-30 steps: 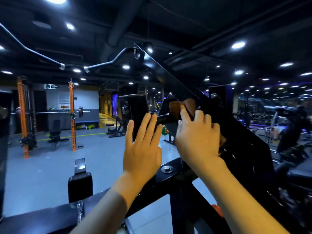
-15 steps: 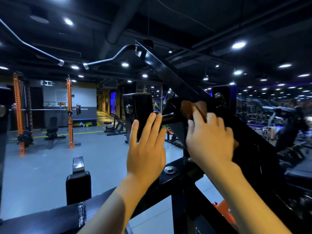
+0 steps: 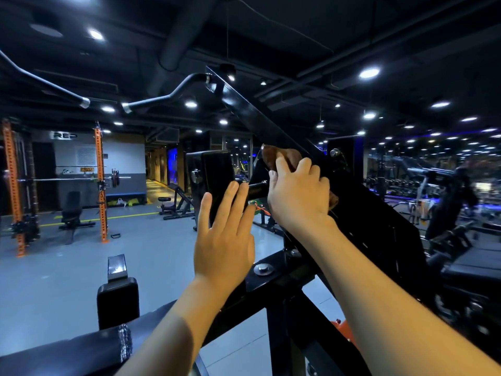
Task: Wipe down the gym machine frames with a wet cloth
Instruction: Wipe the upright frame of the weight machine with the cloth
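**Wiping the sloping frame arm**

The brown cloth [image 3: 282, 156], soft and probably limp when wet, lies bunched against the black frame arm [image 3: 254, 115]. My right hand [image 3: 298, 194] presses it there, fingers curled over it. My left hand [image 3: 225, 240] hovers flat, fingers straight, holding nothing.

The sloping black frame arm [image 3: 260, 118] and the plate [image 3: 379, 218] below it wall off the right side, and the knurled handle [image 3: 256, 189] juts left from them toward the black pad [image 3: 210, 172]. Low down, the crossbeam [image 3: 276, 272] with its bolt [image 3: 262, 268] bars the way. Open floor [image 3: 67, 267] lies to the left, past the small roller pad [image 3: 118, 302].
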The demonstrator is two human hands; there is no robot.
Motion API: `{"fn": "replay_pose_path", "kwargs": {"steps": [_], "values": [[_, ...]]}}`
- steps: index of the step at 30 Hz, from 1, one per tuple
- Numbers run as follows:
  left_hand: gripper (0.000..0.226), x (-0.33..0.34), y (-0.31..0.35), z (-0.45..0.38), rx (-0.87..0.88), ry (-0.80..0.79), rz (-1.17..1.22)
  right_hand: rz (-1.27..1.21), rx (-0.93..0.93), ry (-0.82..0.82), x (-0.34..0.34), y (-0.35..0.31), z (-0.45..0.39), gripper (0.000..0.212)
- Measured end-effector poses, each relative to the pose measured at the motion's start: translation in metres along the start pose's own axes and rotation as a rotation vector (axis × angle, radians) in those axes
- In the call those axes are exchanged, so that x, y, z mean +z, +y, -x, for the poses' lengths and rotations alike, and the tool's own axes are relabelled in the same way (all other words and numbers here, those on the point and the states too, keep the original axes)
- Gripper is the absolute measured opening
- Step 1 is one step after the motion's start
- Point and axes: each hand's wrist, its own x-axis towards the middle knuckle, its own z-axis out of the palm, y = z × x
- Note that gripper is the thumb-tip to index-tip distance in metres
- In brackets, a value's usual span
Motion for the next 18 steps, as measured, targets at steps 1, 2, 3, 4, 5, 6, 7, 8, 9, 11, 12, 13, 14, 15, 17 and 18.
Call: {"fn": "replay_pose_path", "kwargs": {"steps": [1, 2, 3, 4, 5, 6, 7, 8, 9, 11, 12, 13, 14, 15, 17, 18], "values": [[0.054, -0.001, 0.000, 0.000, -0.001, -0.014, -0.005, 0.011, 0.002, 0.004, -0.002, 0.009, 0.011, 0.052], [0.056, -0.004, 0.001, 0.000, -0.002, -0.038, -0.010, 0.028, 0.002, 0.002, -0.005, 0.018, 0.022, 0.052], [0.058, -0.007, 0.001, -0.001, -0.007, -0.070, -0.015, 0.046, -0.006, 0.006, -0.008, 0.026, 0.033, 0.052], [0.060, -0.011, 0.002, -0.001, -0.019, -0.115, -0.021, 0.063, -0.015, 0.015, -0.010, 0.033, 0.045, 0.052], [0.062, -0.015, 0.005, -0.002, -0.037, -0.158, -0.026, 0.076, -0.023, 0.032, -0.011, 0.041, 0.056, 0.051], [0.063, -0.021, 0.010, -0.002, -0.062, -0.201, -0.021, 0.085, -0.025, 0.048, -0.011, 0.048, 0.067, 0.051], [0.063, -0.028, 0.016, -0.001, -0.099, -0.228, 0.013, 0.090, -0.030, 0.068, -0.010, 0.055, 0.076, 0.050], [0.062, -0.037, 0.023, 0.001, -0.142, -0.238, 0.081, 0.093, -0.035, 0.091, -0.011, 0.063, 0.085, 0.049], [0.060, -0.044, 0.032, 0.004, -0.183, -0.232, 0.170, 0.090, -0.036, 0.109, -0.011, 0.069, 0.094, 0.048], [0.055, -0.060, 0.052, 0.010, -0.265, -0.230, 0.350, 0.091, -0.033, 0.116, -0.012, 0.082, 0.110, 0.047], [0.052, -0.069, 0.064, 0.014, -0.322, -0.240, 0.448, 0.095, -0.032, 0.118, -0.014, 0.087, 0.118, 0.047], [0.049, -0.076, 0.077, 0.016, -0.401, -0.266, 0.575, 0.104, -0.031, 0.126, -0.015, 0.093, 0.125, 0.047], [0.045, -0.085, 0.090, 0.018, -0.504, -0.314, 0.727, 0.107, -0.036, 0.131, -0.016, 0.098, 0.131, 0.048], [0.042, -0.092, 0.103, 0.021, -0.612, -0.366, 0.882, 0.106, -0.045, 0.140, -0.017, 0.104, 0.136, 0.050], [0.039, -0.108, 0.128, 0.024, -0.795, -0.437, 1.097, 0.103, -0.076, 0.152, -0.018, 0.115, 0.146, 0.052], [0.038, -0.117, 0.140, 0.026, -0.869, -0.443, 1.152, 0.108, -0.086, 0.158, -0.019, 0.122, 0.154, 0.053]]}}
